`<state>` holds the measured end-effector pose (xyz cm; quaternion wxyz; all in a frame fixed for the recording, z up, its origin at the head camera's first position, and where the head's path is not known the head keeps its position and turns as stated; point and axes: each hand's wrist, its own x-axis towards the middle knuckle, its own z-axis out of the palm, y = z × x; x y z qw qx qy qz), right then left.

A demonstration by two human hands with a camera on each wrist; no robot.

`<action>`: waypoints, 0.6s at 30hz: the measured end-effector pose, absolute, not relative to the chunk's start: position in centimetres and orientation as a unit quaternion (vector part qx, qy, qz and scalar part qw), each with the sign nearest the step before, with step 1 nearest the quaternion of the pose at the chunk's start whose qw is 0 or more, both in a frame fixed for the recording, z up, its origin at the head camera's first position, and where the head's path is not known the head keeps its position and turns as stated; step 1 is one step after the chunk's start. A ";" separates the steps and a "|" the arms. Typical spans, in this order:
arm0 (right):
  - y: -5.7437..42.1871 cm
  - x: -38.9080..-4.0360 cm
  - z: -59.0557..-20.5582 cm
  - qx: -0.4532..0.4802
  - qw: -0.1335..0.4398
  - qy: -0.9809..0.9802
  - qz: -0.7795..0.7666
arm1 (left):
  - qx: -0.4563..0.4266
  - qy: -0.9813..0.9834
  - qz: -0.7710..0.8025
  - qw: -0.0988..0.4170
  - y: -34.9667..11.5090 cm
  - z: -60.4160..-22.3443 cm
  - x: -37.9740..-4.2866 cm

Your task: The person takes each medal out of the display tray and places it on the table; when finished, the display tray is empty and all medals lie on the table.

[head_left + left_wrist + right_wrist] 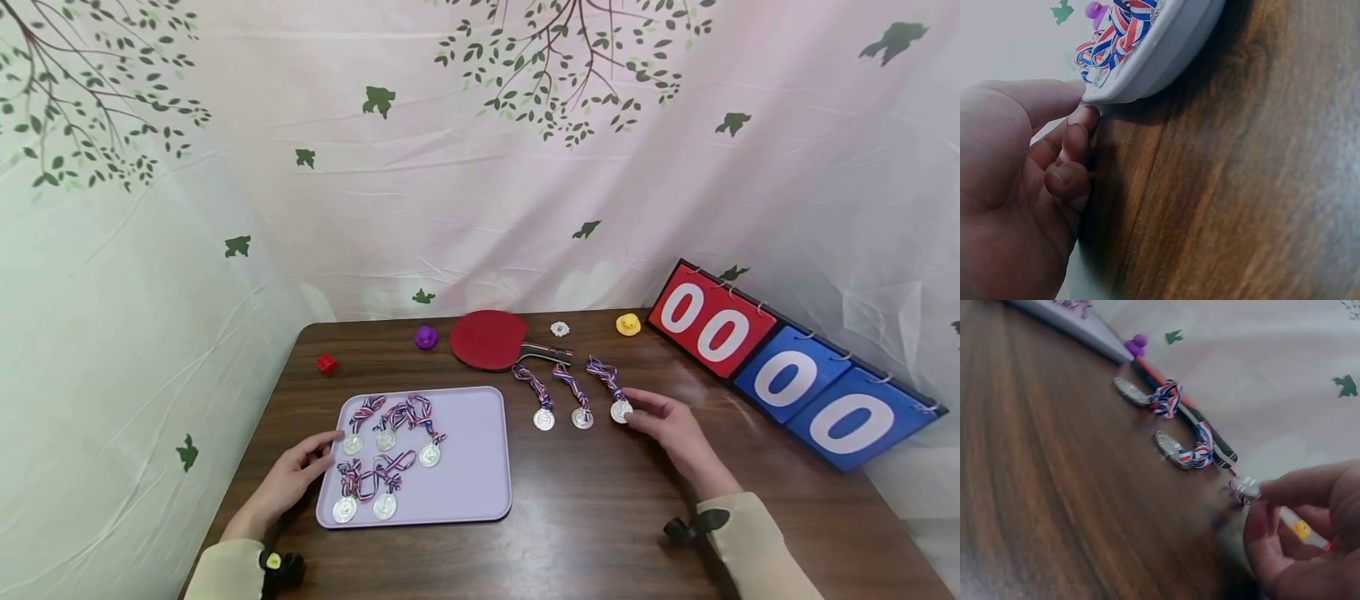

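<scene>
My left hand (291, 477) is at the left side of a pale lilac tray (468, 467). In the left wrist view its thumb lies on the tray rim (1147, 81) with fingertips beneath, pinching it. Several silver medals (430, 455) with red, white and blue ribbons lie on the tray. To the tray's right, my right hand (678, 433) pinches the silver disc of a medal (619, 411) between thumb and fingers. Its ribbon stretches away across the table. Two similar medals, one nearer the tray (543, 419) and one in the middle (582, 418), lie left of that hand.
Behind the medals lies a red table tennis bat (489, 340). Along the back are a purple duck (426, 337), a small white piece (559, 329) and a yellow duck (628, 324). A red block (326, 363) sits back left; a flip scoreboard (795, 367) reading zeros stands right.
</scene>
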<state>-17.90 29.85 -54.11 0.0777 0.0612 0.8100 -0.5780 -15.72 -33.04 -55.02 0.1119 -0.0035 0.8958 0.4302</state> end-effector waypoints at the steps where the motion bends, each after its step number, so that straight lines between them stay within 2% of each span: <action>1: 29.7 -17.9 -54.2 0.055 0.066 0.829 -0.553 | -0.004 0.896 0.430 0.113 -33.1 -55.0 -15.7; 9: 28.4 -18.4 -54.7 -0.026 -0.033 0.929 -0.368 | -0.008 0.896 0.429 0.112 -33.0 -54.9 -15.6; 18: 27.6 -18.3 -54.4 -0.038 -0.045 0.940 -0.336 | -0.001 0.897 0.428 0.111 -33.0 -54.9 -15.7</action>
